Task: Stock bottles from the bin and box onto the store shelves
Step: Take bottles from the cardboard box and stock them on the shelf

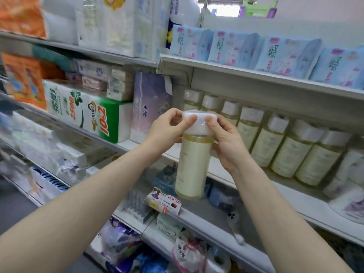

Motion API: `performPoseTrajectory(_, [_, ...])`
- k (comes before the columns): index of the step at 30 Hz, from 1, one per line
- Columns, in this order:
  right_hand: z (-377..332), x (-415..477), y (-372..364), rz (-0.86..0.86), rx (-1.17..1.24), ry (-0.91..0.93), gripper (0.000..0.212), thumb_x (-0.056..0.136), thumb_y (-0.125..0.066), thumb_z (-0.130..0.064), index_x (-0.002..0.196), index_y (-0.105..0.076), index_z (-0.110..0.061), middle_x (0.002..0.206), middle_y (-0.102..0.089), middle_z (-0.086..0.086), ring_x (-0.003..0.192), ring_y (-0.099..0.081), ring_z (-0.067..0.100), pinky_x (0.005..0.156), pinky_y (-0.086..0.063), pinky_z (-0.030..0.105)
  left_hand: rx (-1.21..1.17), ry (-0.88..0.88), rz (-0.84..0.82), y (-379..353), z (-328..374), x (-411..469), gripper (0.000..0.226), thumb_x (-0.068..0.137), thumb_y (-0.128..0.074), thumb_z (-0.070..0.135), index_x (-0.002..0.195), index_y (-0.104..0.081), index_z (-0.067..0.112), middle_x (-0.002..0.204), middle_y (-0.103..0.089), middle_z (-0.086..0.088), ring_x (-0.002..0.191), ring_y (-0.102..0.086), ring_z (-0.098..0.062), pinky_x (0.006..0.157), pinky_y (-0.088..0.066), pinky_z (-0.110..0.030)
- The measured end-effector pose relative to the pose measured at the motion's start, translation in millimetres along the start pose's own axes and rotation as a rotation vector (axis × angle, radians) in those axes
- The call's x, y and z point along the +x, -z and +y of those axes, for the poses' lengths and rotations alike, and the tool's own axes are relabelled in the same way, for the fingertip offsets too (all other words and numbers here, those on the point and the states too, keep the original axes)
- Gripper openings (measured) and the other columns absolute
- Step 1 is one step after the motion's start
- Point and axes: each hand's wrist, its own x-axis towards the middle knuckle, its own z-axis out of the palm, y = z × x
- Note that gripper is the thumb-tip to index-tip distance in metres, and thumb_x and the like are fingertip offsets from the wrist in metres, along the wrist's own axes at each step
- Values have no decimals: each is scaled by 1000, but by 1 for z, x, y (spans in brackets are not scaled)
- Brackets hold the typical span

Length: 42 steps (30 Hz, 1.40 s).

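Middle shelf: row of yellowish bottles upright. Upper shelf: blue packets leaning side by side.

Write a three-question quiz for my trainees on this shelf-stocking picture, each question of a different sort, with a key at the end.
1. Multiple choice: where on the held bottle do the thumbs of the left hand and right hand rest? A the base; B the white cap; C the label.
2. True or false: the held bottle already stands in the row of bottles on the shelf.
3. Fill in: the packs on the level above that row are mainly ____ in colour.

Key: 1 B. 2 False; both hands hold it in the air in front of the shelves. 3 Blue.
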Motion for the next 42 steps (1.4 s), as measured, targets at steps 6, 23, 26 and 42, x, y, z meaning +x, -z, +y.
performPoseTrajectory(6, [4, 54, -30, 19, 121, 65, 31, 94, -64, -20, 119, -62, -2, 112, -71, 13, 102, -68, 30, 83, -59, 45, -10, -64, 16, 26, -10, 54, 43, 78, -67, 58, 100, -64, 20, 99, -69, -9, 94, -69, -27, 69, -62, -40])
performPoseTrajectory(23, [52, 128, -85, 282, 97, 175, 37, 98, -59, -15, 130, -55, 2, 114, -70, 15, 97, -68, 21, 75, -57, 30, 32, -208, -114, 72, -70, 151, 45, 76, -58, 68, 103, -66, 32, 101, -69, 3, 99, -65, -20, 86, -53, -54])
performPoseTrajectory(26, [59, 129, -86, 299, 60, 177, 39, 99, -58, -16, 132, -52, 3, 117, -68, 16, 98, -68, 21, 76, -56, 30, 36, -215, -123, 73, -77, 152, 51, 76, -55, 66, 108, -67, 28, 102, -69, 5, 100, -64, -14, 90, -52, -47])
performPoseTrajectory(42, [101, 105, -101, 440, -296, 142, 42, 103, -49, -37, 143, -48, -24, 132, -64, -3, 119, -61, 12, 100, -51, 39, -107, -90, -399, 80, -120, 132, 33, 92, -52, 50, 121, -62, 36, 114, -70, 15, 109, -63, -5, 102, -49, -41])
